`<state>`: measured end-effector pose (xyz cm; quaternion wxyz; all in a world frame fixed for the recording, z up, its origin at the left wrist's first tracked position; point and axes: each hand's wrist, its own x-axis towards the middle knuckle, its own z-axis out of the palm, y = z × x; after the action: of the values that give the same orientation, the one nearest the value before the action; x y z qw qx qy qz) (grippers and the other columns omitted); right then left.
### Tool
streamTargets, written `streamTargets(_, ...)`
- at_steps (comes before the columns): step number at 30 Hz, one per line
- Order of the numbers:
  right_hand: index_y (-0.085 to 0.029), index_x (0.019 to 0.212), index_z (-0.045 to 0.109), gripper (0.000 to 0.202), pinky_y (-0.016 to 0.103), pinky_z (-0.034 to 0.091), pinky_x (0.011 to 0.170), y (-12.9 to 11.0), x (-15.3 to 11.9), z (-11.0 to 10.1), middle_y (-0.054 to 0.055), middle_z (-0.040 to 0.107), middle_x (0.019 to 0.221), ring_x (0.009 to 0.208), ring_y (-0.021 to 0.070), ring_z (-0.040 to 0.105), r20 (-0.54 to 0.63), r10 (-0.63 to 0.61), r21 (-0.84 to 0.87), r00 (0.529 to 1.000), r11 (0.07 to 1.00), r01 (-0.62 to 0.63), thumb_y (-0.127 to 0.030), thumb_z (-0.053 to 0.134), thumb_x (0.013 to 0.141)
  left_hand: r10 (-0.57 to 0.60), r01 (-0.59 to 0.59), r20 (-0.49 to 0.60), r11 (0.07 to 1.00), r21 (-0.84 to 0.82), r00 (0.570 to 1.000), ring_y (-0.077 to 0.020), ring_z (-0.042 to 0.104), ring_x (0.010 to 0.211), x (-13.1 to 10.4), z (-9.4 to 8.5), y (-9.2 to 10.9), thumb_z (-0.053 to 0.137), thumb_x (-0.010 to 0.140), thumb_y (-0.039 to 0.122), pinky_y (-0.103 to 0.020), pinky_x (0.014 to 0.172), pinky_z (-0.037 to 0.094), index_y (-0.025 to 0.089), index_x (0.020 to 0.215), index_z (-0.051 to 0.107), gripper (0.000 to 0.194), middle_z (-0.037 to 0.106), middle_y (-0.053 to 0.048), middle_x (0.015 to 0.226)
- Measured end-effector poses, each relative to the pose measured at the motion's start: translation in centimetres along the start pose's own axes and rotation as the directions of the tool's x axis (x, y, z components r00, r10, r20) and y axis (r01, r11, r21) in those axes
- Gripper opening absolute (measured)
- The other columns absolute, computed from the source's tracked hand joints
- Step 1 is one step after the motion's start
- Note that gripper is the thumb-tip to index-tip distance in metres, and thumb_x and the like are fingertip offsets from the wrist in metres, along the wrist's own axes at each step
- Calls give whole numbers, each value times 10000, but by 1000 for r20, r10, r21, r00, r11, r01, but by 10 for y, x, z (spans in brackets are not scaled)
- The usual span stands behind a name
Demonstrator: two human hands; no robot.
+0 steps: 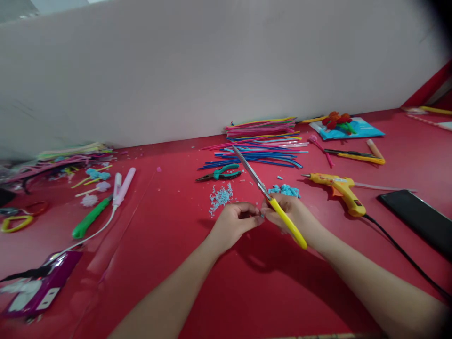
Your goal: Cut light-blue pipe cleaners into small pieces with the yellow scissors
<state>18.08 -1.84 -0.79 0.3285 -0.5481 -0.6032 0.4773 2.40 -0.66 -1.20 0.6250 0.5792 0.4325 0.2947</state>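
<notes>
My right hand (292, 215) is closed around yellow-handled scissors (287, 221), whose blades point up and away to the left. Its fingertips meet those of my left hand (236, 221), which pinches a tiny blue piece (262, 215), mostly hidden between the fingers. Just beyond my left hand lies a scatter of light blue fluff clippings (221, 197). A small heap of cut light blue pieces (285, 190) sits behind my right hand, partly covered by it.
Pliers (221, 174) and bundles of coloured pipe cleaners (257, 153) lie toward the white wall (212, 70). At right are a yellow glue gun (335, 188), a black phone (418, 219) and a blue packet (367, 129). A green-handled tool (90, 219), pink hair straightener (123, 186) and purple device (47, 282) occupy the left.
</notes>
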Motion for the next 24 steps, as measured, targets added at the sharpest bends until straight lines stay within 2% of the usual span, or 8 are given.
streamTargets(4,-174,639,446,220,193,246,408,-3,-1,-5,-75,345,451,403,57,325,-6,-54,-55,999,997,54,-379,481,711,-12,12,-18,1000,1,1000,-80,448,544,0,-1,3,601,654,274,-202,531,347,137,689,594,142,519,10,612)
streamTargets(7,-177,651,450,295,203,245,434,-2,-1,-10,-49,397,511,454,73,348,-47,-120,-260,992,960,103,-465,480,705,13,-26,-174,997,-72,985,-47,394,484,1,-6,6,612,641,245,-176,478,307,141,693,583,120,496,30,578)
streamTargets(10,-192,682,444,322,205,228,443,1,-1,-11,-31,452,541,469,87,376,-76,-148,-543,986,836,83,-512,473,697,27,-92,-367,983,-162,930,-22,301,412,4,-12,7,622,626,237,-167,408,228,140,714,571,141,458,50,537)
streamTargets(14,-202,739,444,339,214,191,437,5,-4,-5,-8,503,544,460,108,436,-50,-165,-764,985,641,69,-540,414,724,40,-176,-498,958,-228,866,-17,270,390,6,-19,7,608,622,214,-167,383,181,137,667,527,120,396,67,492)
streamTargets(18,-199,723,426,353,234,165,438,8,-5,-1,12,524,543,475,132,484,-14,-195,-856,981,510,89,-541,347,758,64,-212,-525,951,-226,849,-20,268,395,6,-23,7,578,629,182,-169,380,170,138,649,529,70,367,71,476)
streamTargets(24,-200,729,410,346,243,147,440,12,-3,-1,12,535,544,471,133,487,-3,-214,-880,977,465,99,-532,325,773,99,-249,-530,943,-220,842,-20,255,401,5,-25,11,572,634,185,-175,374,158,137,656,552,57,355,67,480)
